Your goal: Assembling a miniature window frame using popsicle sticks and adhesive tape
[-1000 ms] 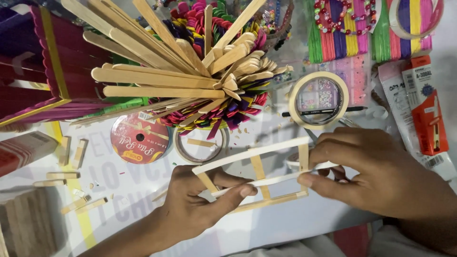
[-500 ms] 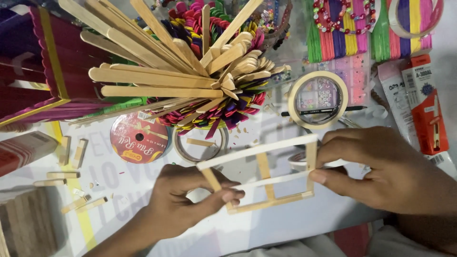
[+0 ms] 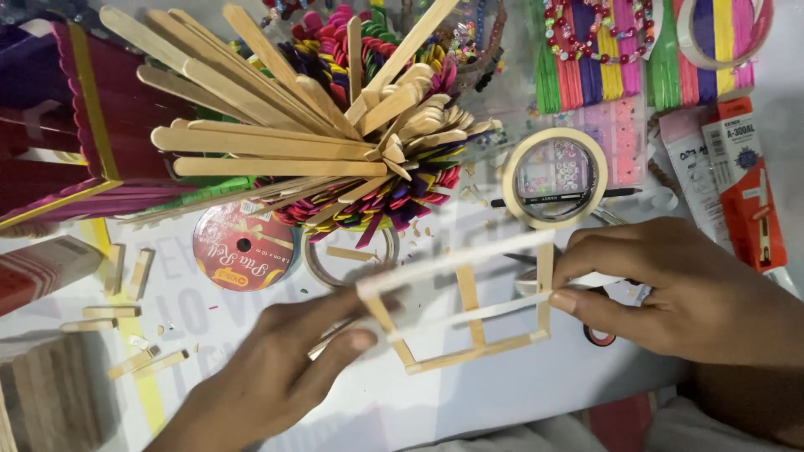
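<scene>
Holding a stick frame (image 3: pixel 465 305) just above the white table (image 3: pixel 469 402), both hands grip it from opposite sides: right hand (image 3: pixel 678 297) w/ thumb and fingers pinched shut on the right upright, left hand (image 3: pixel 285 368) blurred, fingers curled toward the frame's left corner, contact likely but can't tell for sure. Behind the frame: tape ring (image 3: pixel 554 177), red ribbon spool (image 3: pixel 243 244), heap of plain and coloured sticks (image 3: pixel 335 134); glue packs (image 3: pixel 737 176) at right edge.
</scene>
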